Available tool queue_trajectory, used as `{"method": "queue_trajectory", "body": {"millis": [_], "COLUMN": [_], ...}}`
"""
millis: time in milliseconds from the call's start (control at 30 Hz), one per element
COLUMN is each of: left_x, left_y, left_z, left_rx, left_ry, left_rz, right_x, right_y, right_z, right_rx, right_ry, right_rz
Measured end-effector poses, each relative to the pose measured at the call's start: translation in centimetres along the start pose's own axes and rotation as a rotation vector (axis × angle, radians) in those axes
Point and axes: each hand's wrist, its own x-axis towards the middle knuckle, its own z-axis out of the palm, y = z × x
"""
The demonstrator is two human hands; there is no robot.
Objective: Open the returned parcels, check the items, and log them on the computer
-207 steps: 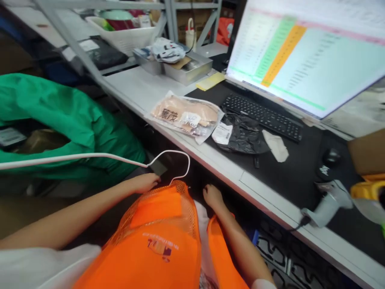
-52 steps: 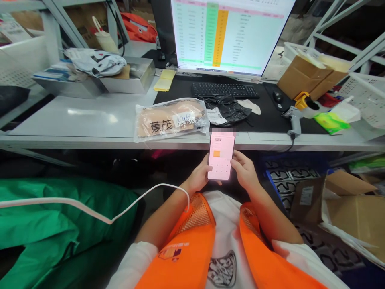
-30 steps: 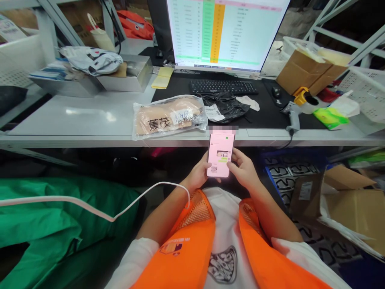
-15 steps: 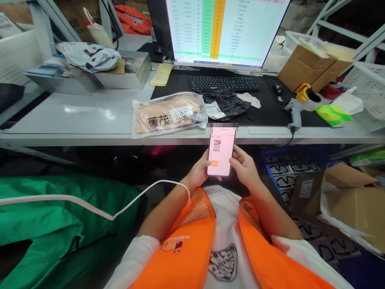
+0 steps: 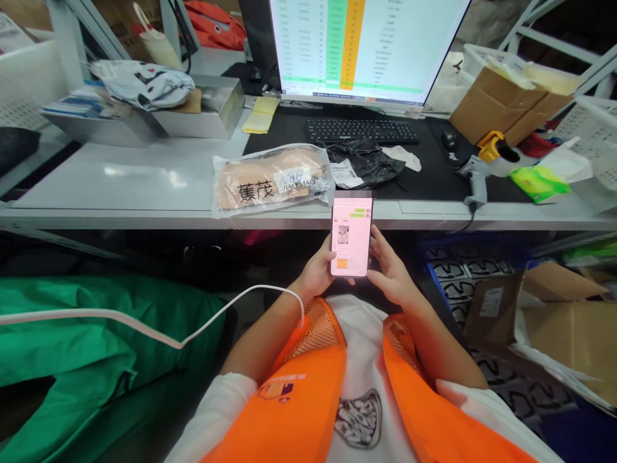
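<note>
A smartphone (image 5: 351, 239) with a pinkish lit screen is held upright in front of my vest, just below the table's front edge. My left hand (image 5: 319, 267) grips its left side, thumb on the lower left edge and fingertips showing under the bottom. My right hand (image 5: 391, 270) is at the right side, fingers against the edge and partly hidden behind the phone, its thumb beside the lower right corner. Beyond the phone lies a clear plastic bag (image 5: 272, 180) with beige contents. Next to it is a crumpled black plastic bag (image 5: 369, 164) with a white label.
A monitor (image 5: 366, 48) stands behind a keyboard (image 5: 361, 131) and mouse (image 5: 449, 140). At right are a barcode scanner (image 5: 476, 183), a tape dispenser (image 5: 494, 148) and cardboard boxes (image 5: 506, 106). An open carton (image 5: 554, 321) sits below right. A white cable (image 5: 144, 333) crosses green fabric (image 5: 96, 386) at left.
The screen content has shifted, and green message bubbles now show near its top. My right thumb has moved off the screen's edge. The view has shifted slightly.
</note>
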Motion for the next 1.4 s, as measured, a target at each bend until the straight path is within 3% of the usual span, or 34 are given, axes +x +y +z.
{"method": "queue_trajectory", "body": {"millis": [200, 500, 633, 700, 833, 900, 1000, 1100, 1300, 1400], "left_x": [-0.1, 0.0, 0.1, 0.1, 0.0, -0.2, -0.5, -0.5, -0.6, -0.6], "left_y": [0.1, -0.7, -0.8, -0.5, 0.1, 0.3, 0.3, 0.1, -0.3, -0.4], "left_z": [0.1, 0.1, -0.2, -0.1, 0.7, 1.2, 1.5, 1.3, 1.1, 1.2], "left_rx": [0.026, 0.215, 0.082, -0.010, -0.090, -0.085, -0.017, 0.098, 0.403, 0.608], "left_ry": [0.015, 0.172, 0.090, 0.029, -0.011, 0.002, 0.036, 0.077, 0.054, 0.093], "left_rz": [-0.001, 0.043, 0.030, 0.003, -0.037, -0.008, 0.109, 0.233, 0.199, 0.207], "right_x": [-0.1, 0.0, -0.1, -0.2, -0.5, -0.8, -1.1, -1.1, 1.0, 2.7], "right_y": [0.2, 0.0, 0.0, 0.4, 1.6, 1.9, 1.5, 0.3, -1.1, -1.1], "right_z": [0.0, -0.1, 0.4, 1.1, 3.3, 4.3, 4.9, 4.6, 3.4, 2.6], "right_rx": [0.075, 0.073, 0.113, 0.163, 0.417, 0.620, 0.821, 0.877, 0.872, 0.796], "right_ry": [0.019, 0.031, 0.065, 0.165, 0.571, 0.577, 0.442, 0.418, 0.465, 0.566], "right_rz": [-0.016, -0.032, -0.007, 0.016, 0.070, 0.180, 0.314, 0.341, 0.322, 0.333]}}
